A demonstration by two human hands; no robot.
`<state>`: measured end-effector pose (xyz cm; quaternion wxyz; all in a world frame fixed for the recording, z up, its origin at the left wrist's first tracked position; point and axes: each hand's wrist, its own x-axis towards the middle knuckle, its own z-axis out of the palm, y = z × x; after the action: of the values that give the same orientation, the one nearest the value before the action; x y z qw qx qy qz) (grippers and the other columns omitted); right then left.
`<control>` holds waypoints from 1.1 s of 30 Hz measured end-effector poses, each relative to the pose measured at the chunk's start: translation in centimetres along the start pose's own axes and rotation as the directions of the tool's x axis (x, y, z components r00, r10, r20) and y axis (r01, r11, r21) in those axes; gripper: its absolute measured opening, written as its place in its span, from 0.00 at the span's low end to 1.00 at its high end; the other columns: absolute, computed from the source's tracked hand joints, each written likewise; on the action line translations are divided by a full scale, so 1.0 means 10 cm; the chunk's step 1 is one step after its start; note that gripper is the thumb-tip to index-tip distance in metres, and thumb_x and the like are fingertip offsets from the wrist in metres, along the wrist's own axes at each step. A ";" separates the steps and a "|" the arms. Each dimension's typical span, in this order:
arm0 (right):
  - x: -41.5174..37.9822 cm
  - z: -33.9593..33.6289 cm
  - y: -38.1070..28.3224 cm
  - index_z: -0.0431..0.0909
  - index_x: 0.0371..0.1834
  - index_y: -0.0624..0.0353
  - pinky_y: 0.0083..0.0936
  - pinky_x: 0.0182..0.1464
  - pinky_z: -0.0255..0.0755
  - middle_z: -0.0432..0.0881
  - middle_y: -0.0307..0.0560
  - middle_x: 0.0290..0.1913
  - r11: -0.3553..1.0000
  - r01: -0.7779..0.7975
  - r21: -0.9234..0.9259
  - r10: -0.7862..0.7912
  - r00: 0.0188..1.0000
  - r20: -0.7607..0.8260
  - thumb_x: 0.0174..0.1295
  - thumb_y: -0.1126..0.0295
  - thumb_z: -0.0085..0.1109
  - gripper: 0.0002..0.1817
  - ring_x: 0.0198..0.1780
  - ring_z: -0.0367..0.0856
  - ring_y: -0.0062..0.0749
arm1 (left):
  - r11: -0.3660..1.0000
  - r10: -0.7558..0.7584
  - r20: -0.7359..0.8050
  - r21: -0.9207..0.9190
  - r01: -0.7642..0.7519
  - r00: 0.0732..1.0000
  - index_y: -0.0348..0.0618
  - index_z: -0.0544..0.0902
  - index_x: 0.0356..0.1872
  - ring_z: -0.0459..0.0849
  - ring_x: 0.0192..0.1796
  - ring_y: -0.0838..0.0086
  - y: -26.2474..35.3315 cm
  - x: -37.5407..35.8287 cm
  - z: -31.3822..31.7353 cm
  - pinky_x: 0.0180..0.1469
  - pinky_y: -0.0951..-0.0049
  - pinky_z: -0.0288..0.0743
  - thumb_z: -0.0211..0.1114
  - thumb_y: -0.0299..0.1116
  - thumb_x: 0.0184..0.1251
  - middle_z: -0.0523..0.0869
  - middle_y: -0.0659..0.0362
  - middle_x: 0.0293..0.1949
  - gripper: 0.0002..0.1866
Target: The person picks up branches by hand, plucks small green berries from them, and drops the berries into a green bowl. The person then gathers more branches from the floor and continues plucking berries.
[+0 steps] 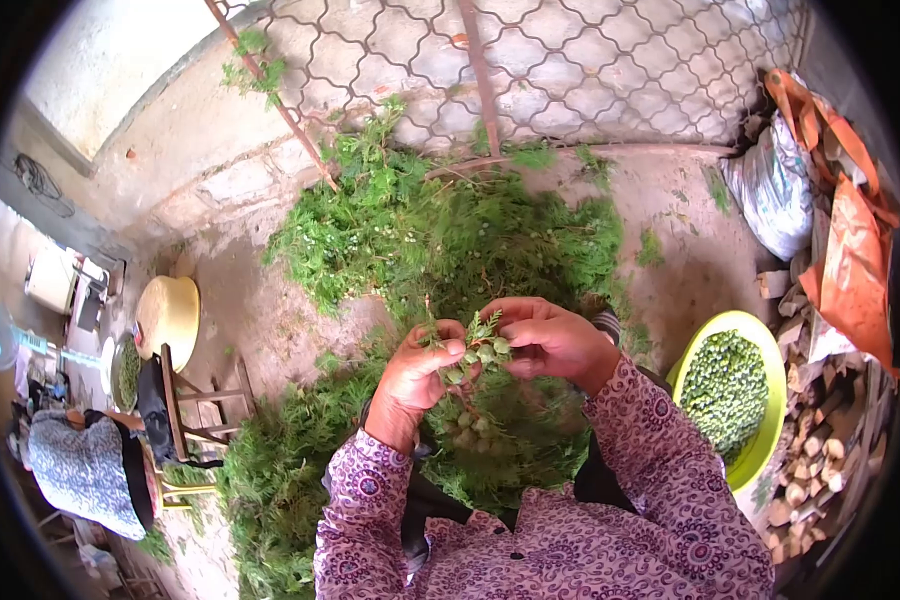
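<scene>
Green sprig (485, 352) (feathery, knobbly-coned) pinched in left fingers (438, 358); right fingers (526, 330) curl beside it, grip unclear.

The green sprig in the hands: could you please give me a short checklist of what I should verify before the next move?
1. Left hand grips the green sprig: ok, pinched between thumb and fingers.
2. Round green cones on the sprig are in sight: ok, a cluster shows between the hands.
3. Right hand has a firm hold on a cone: cannot tell, its fingertips are partly hidden.
4. Yellow-green tub is open at the top: ok, with green pieces inside.
5. Hands are over the tub: not ok, it stands off to the right.
</scene>
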<state>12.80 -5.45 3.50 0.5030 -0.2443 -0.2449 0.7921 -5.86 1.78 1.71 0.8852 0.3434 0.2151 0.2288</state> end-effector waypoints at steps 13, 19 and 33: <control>0.02 -0.03 -0.01 0.72 0.46 0.56 0.08 0.22 0.62 0.77 0.32 0.32 0.995 -0.008 -0.103 0.008 1.000 -0.007 0.59 0.69 0.51 0.12 0.26 0.71 0.14 | 1.000 0.020 -0.139 0.022 -0.018 0.990 0.34 0.74 0.40 0.77 0.25 0.67 -0.04 0.01 0.04 0.25 0.70 0.71 0.68 0.30 0.46 0.80 0.52 0.29 0.19; 0.05 -0.10 -0.03 0.72 0.42 0.58 0.10 0.20 0.58 0.77 0.35 0.29 0.990 -0.027 -0.140 0.020 0.999 -0.048 0.56 0.72 0.53 0.10 0.22 0.71 0.16 | 0.999 -0.007 -0.122 0.038 0.012 0.993 0.36 0.75 0.37 0.77 0.27 0.68 -0.05 0.03 -0.02 0.25 0.70 0.70 0.69 0.30 0.46 0.80 0.54 0.31 0.17; 0.07 -0.15 0.00 0.70 0.36 0.61 0.16 0.17 0.51 0.71 0.39 0.22 0.997 -0.057 -0.056 0.059 0.997 0.048 0.54 0.75 0.46 0.07 0.16 0.60 0.17 | 0.989 0.085 -0.083 0.126 -0.075 0.993 0.37 0.76 0.36 0.78 0.30 0.71 -0.10 -0.03 0.08 0.33 0.73 0.72 0.69 0.27 0.47 0.80 0.58 0.29 0.14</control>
<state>13.49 -4.60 2.31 0.4667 -0.2450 -0.2718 0.8052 -5.42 0.55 1.64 0.8421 0.3952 0.2536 0.2654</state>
